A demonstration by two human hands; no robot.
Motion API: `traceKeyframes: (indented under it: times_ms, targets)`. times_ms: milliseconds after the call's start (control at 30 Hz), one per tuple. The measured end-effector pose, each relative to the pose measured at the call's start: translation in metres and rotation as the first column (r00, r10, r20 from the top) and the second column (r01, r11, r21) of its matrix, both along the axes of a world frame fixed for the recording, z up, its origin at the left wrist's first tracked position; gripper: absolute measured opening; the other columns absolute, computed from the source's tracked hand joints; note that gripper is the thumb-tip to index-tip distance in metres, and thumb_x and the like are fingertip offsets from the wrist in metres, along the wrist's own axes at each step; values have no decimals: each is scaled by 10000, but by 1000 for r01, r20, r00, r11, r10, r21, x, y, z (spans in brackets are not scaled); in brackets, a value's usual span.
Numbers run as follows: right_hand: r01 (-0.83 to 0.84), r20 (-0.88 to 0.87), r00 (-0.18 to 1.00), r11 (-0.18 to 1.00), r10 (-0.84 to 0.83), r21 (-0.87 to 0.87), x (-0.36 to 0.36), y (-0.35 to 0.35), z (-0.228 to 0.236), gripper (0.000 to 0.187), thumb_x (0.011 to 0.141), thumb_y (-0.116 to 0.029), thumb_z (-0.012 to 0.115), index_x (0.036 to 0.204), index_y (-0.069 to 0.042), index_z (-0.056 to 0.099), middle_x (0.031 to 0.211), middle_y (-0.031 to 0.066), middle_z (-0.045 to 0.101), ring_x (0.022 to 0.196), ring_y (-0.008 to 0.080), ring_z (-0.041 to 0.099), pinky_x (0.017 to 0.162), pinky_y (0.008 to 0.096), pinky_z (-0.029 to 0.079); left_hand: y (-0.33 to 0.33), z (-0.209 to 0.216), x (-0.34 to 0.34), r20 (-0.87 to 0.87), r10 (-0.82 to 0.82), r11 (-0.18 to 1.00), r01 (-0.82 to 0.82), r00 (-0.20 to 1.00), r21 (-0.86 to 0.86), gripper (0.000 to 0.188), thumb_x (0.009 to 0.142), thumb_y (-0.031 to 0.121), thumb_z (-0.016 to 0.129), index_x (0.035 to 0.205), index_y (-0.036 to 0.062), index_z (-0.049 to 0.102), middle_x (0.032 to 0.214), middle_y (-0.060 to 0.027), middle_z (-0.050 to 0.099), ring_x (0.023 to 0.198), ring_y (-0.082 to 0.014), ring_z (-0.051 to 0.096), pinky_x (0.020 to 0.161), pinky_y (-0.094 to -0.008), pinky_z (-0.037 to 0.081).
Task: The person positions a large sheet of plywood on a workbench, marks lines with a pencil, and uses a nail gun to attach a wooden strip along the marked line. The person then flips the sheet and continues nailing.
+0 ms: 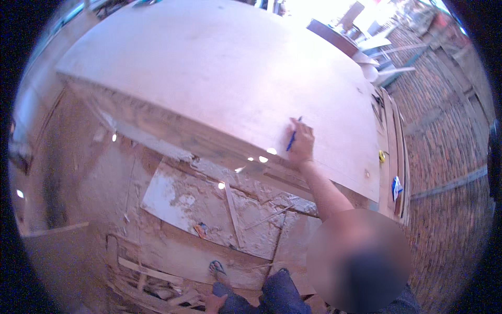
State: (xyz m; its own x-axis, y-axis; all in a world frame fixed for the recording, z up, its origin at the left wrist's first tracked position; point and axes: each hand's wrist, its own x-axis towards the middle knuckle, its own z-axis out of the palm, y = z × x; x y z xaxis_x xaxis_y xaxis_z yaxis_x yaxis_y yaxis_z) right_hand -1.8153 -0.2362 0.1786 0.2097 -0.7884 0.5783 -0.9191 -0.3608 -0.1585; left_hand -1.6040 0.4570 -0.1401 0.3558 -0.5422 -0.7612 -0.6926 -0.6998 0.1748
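Note:
My right hand (303, 142) is closed around a slim blue pen (291, 142), on top of a large pale board (209, 68). The hand rests close to the board's near edge, and the pen slants across its fingers. My right forearm (327, 193) reaches in from the lower right, where a round blur hides the upper arm. Low in the picture, my left hand (213, 302) is beside my dark trouser leg, partly cut off by the lower edge. Its fingers are too unclear to read.
Beyond the board's right edge are a small yellow item (381, 156) and a blue-and-white packet (397, 187) on long planks. A brick wall (434, 120) stands at right. Below lie a white-smeared panel (172, 193), a wooden strip (232, 214) and scrap wood (151, 280) near my sandalled foot (217, 268).

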Motion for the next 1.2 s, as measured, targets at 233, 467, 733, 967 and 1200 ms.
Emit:
traceKeyframes:
  times_ms: [233, 467, 733, 967, 1200]
  targets:
    - [45, 37, 998, 986, -51, 158, 53, -9, 8, 320, 1029, -267, 586, 1313, -142, 661, 1262, 135, 682, 1234, 366, 580, 1028, 512, 451, -62, 86, 86, -116, -83, 987, 98, 990, 129, 724, 840, 591, 744, 1264, 8, 685, 1233, -268, 660, 1195, -454, 610, 1079, -520, 443]
    - [54, 57, 996, 971, -69, 233, 36, 5, 18, 361, 1006, -180, 576, 1363, -142, 617, 1328, 114, 648, 1290, 354, 548, 1071, 517, 402, -183, 150, 95, -139, -371, 927, 356, 918, -120, 543, 882, 529, 727, 1102, 34, 763, 979, -245, 761, 981, -414, 734, 929, -512, 566]
    - [55, 89, 992, 933, -92, 356, 30, 5, 13, 399, 997, -181, 591, 1395, -161, 605, 1418, 86, 632, 1377, 329, 500, 1128, 510, 348, -462, 328, 75, 39, -218, 428, 131, 975, -894, 184, 863, 196, 791, 965, 50, 748, 698, -117, 641, 627, -318, 629, 593, -455, 486]
    - [43, 239, 963, 949, -123, 312, 25, 1, 17, 359, 1001, -210, 620, 1356, -160, 640, 1386, 102, 656, 1340, 319, 549, 1122, 491, 374, -641, 377, 76, 254, -231, 225, 306, 939, -925, 421, 860, 151, 773, 1236, -19, 688, 1168, -213, 690, 1093, -416, 661, 961, -523, 513]
    - [25, 354, 925, 950, -140, 310, 28, 4, 16, 355, 993, -223, 627, 1333, -126, 662, 1373, 159, 639, 1334, 345, 549, 1108, 502, 407, -754, 348, 36, 319, -555, 238, 514, 768, -824, 615, 937, 239, 726, 1451, -51, 554, 1590, -319, 411, 1486, -465, 385, 1227, -556, 309]
